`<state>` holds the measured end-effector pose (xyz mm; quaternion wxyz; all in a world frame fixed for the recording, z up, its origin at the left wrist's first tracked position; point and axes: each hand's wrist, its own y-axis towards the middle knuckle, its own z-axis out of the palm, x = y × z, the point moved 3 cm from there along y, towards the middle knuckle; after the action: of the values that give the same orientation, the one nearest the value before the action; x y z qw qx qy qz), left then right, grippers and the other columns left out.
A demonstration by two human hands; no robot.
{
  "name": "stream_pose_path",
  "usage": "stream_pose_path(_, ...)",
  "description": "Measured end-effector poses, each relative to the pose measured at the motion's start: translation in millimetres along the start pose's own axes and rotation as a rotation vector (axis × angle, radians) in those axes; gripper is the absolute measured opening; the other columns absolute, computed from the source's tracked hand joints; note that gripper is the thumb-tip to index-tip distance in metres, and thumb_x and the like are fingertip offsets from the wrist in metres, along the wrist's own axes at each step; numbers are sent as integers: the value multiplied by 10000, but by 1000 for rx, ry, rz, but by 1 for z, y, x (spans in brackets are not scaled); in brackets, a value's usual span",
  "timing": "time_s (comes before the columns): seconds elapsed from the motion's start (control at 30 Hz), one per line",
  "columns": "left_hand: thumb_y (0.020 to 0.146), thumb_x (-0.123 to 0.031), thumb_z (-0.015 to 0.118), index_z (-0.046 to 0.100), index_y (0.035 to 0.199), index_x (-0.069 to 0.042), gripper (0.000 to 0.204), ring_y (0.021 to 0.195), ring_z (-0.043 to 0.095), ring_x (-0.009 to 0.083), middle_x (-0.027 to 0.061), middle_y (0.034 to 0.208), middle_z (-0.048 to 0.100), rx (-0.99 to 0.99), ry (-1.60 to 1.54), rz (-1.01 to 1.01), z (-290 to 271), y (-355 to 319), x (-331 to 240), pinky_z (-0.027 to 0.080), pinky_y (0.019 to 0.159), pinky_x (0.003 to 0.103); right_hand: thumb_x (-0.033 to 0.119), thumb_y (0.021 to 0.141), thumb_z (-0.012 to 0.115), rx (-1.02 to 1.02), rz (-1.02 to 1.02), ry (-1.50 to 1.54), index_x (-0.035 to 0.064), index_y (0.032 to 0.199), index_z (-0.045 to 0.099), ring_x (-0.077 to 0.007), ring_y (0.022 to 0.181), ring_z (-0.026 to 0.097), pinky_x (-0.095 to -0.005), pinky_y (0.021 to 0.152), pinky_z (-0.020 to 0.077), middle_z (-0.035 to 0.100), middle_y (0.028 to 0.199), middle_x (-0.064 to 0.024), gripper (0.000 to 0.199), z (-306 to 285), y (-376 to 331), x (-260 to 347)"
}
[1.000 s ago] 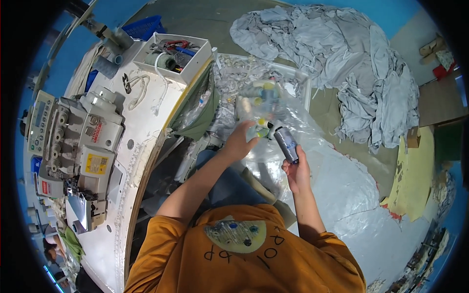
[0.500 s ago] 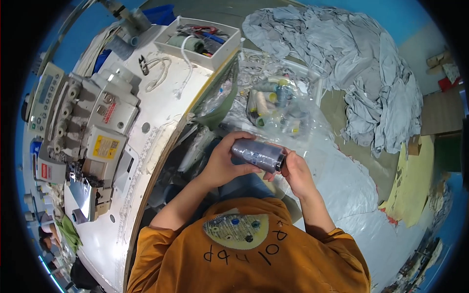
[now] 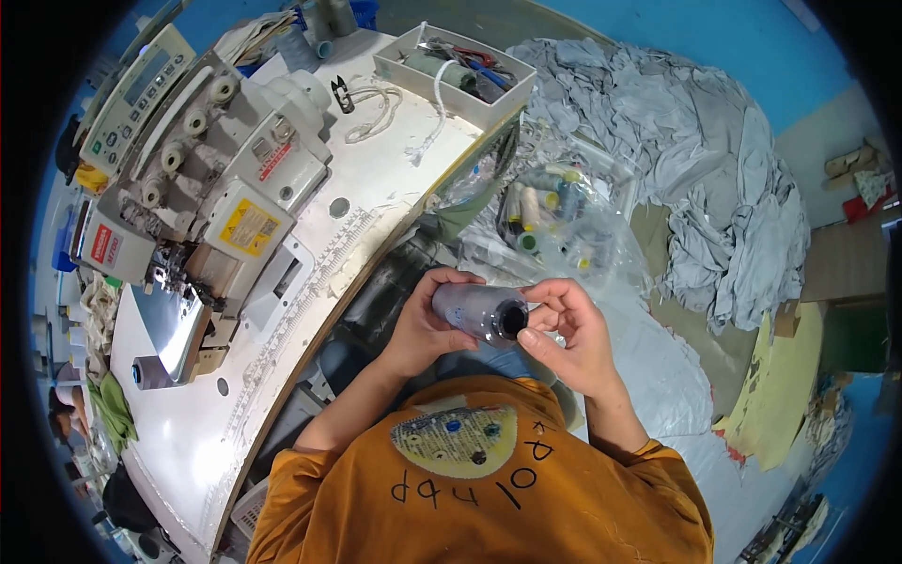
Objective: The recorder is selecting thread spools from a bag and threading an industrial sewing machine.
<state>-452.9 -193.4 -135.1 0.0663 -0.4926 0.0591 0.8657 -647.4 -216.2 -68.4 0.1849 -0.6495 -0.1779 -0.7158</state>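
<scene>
Left hand (image 3: 423, 324) wrapped round the side of a grey-violet thread cone (image 3: 467, 312), thumb below, gripping it. Right hand (image 3: 573, 338) at the cone's dark hollow end, fingers half curled, thumb apart from the forefinger; cannot tell whether the fingertips pinch anything. Cone lies on its side between the hands, hollow end toward the right one.

Containers: just beyond the hands, a clear plastic bag (image 3: 615, 240) with several spools, among them a cream spool (image 3: 529, 207) and one with a green end. Around the bag, a white-rimmed bin (image 3: 611, 160) of pale scraps. Farther off, ahead of the left hand, a white box (image 3: 503, 105) on the desk (image 3: 169, 432): grey-green spool (image 3: 446, 71), red-handled tool, blue item; white cord (image 3: 440, 103) draped over its wall.
</scene>
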Motion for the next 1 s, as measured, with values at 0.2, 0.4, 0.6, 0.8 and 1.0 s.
stream_pose_path(0.2,596,-89,896,434,1199,-92,760,1175,497,191,99,1260,509,-26,0,50,-4,-12,-8,405,1003,326,104,943,583,-106,55,161,-27,1095,546,-94,803,613,-237,733,499,642,1027,-84,204,14,3,0)
stream_pose_path(0.4,591,-54,892,429,1194,-89,761,1173,495,193,96,1253,504,-47,11,95,-7,-18,-13,398,1012,331,122,935,597,-128,4,45,-21,1012,586,-77,744,598,-229,689,494,650,897,-49,163,22,6,3)
stream_pose_path(0.6,555,-32,898,450,1155,-88,751,1131,526,210,108,1215,523,-75,232,262,-4,-24,-27,435,956,335,74,836,653,6,-41,-644,15,896,613,-113,627,602,-251,589,477,611,710,-40,93,24,14,40)
stream_pose_path(0.8,575,-153,872,552,1131,-83,645,1034,582,264,109,1167,563,-9,1276,465,13,-29,-69,491,854,379,72,810,631,129,-224,-972,24,850,612,-307,644,611,-359,577,477,607,728,-129,65,18,16,32)
stream_pose_path(1.0,615,-140,776,559,1187,-128,612,945,605,279,59,1107,599,85,1503,526,35,-24,-77,477,867,441,121,872,601,260,-248,-906,17,812,585,-322,609,582,-389,547,461,583,692,-130,120,20,20,24)
